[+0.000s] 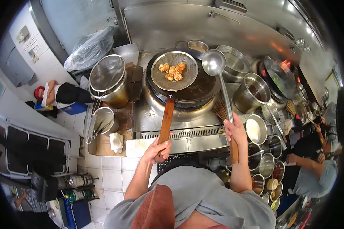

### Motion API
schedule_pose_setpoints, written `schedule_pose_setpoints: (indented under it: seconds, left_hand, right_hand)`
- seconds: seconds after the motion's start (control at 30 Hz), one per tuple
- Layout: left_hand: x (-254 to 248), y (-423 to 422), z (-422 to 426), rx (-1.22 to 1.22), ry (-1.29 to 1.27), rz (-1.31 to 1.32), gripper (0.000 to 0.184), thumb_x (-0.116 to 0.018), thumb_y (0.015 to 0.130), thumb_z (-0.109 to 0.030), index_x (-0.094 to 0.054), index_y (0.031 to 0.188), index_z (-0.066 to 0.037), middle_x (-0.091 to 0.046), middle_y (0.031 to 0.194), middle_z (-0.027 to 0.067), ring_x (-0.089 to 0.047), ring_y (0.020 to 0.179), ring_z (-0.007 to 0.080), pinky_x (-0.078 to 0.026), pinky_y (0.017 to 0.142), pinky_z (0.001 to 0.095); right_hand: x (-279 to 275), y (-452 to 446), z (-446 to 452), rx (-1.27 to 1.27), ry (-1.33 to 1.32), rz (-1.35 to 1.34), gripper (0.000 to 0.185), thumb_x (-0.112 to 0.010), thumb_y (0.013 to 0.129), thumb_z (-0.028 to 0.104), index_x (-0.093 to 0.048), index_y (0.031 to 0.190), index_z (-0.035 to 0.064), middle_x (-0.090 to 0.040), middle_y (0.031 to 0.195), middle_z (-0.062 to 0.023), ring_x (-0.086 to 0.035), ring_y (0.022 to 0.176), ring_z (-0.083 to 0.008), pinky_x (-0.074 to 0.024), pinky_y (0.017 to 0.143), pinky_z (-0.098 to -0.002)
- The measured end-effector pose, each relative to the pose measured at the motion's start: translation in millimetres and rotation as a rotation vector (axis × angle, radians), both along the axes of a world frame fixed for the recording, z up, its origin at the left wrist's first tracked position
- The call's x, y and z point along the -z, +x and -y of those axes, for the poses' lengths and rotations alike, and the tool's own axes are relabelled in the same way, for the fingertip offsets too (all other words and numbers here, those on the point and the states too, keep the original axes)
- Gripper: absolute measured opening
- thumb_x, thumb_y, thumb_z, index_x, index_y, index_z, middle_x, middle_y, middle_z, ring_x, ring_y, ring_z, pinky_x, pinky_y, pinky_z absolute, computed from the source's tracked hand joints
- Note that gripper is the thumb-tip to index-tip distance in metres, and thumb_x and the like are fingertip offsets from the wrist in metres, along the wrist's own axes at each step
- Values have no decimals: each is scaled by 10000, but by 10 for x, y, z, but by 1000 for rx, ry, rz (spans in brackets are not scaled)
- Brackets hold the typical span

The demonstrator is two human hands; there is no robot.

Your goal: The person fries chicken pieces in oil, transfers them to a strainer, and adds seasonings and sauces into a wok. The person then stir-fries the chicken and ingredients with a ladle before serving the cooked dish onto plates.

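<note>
My left hand (159, 149) is closed round the wooden handle of a wire mesh strainer (159, 78). Several browned fried pieces (173, 71) lie in the strainer's basket. Beneath it sits a large dark wok (200, 82) on the metal range, partly covered by the strainer. With fingers wrapped about its shaft near the wooden grip, my right hand (236, 131) holds a long-handled ladle (214, 62). The ladle's bowl is raised over the wok's right rim, beside the strainer.
Left of the wok stands a tall pot (116, 93) with a strainer on top. A metal pot (252, 91) is to the right, near another wok (277, 76) with flames behind. Several bowls (266, 164) line my right side, where other people (317, 171) stand.
</note>
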State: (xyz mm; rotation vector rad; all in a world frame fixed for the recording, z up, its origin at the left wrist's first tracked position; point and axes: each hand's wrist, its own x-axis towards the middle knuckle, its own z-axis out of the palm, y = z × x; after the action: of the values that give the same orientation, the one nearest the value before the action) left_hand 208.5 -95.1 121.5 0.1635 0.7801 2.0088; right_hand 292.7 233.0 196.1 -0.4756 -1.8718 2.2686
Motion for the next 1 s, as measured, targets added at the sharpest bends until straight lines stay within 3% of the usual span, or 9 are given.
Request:
schedule_pose_setpoints:
  seconds: [0.43,0.73,1.0]
  left_hand:
    - [-193,322,-234,-163,-54,-15,512,-606,906,-149,-357,1348,-84,-431,725,7,-410,523,69,-397,459,231]
    - [-533,1269,628,-452,-317,-23,603,-652,844,-94,-332,1354,-63,-452,712,32,-395,446,75,-361,368,234]
    - [11,1703,1193,-398,-329,215,612,-681,828,-112,-352,1341,-61,-457,753,28,-417,485,83,-388,424,236]
  right_hand:
    - [254,-35,-500,-67,-48,36,509,-579,890,50,-375,1357,33,-427,643,30,-392,433,-46,-365,324,-216]
    - [399,-232,-707,-84,-7,16,502,-554,917,90,-358,1379,66,-438,641,31,-360,409,-30,-351,317,-192]
    - [153,-425,-630,-106,53,63,480,-551,915,98,-374,1355,22,-406,663,38,-371,442,-26,-340,322,-190]
